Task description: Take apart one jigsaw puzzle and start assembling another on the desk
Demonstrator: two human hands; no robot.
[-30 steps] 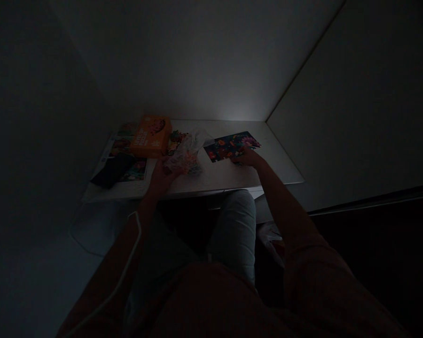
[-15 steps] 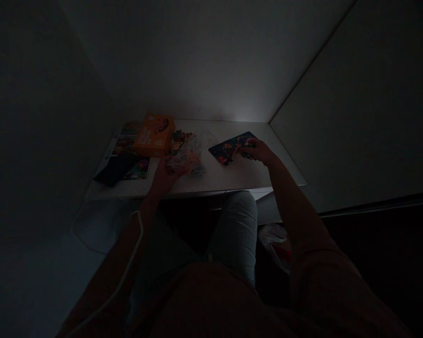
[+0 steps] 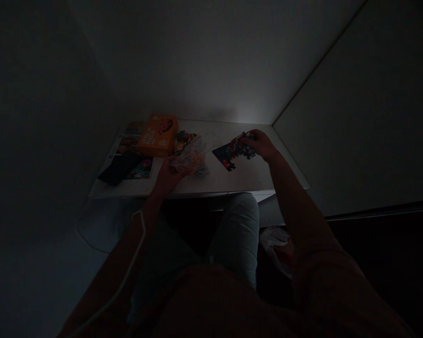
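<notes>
puzzle section [image 3: 225, 154] is on the right side of the white desk [image 3: 254, 178], with right hand [image 3: 262, 144] at its far right end. the fingers of this hand are close together and seem to pinch the far edge, though some fingertips are hidden. left hand [image 3: 167, 178] is at the near left side of the clear plastic bag [image 3: 194, 155]; its thumb and fingers are apart around the plastic, but i cannot tell if they press it.

i think the main risk is that the section breaks, because it is held by 1 end and only the joints of the pieces keep it together. its near edge is uneven, so a tab could also catch. if the bag is pulled, its thin plastic could sweep the loose pieces [image 3: 183, 141] lying between it and the orange box [image 3: 158, 136]. the white cord [image 3: 141, 230] runs over the left forearm and could snag.

compared with 1 second earlier, the right hand is now farther toward the wall, and the pink flower of the section is no longer visible. the left hand stays beside the bag.
</notes>
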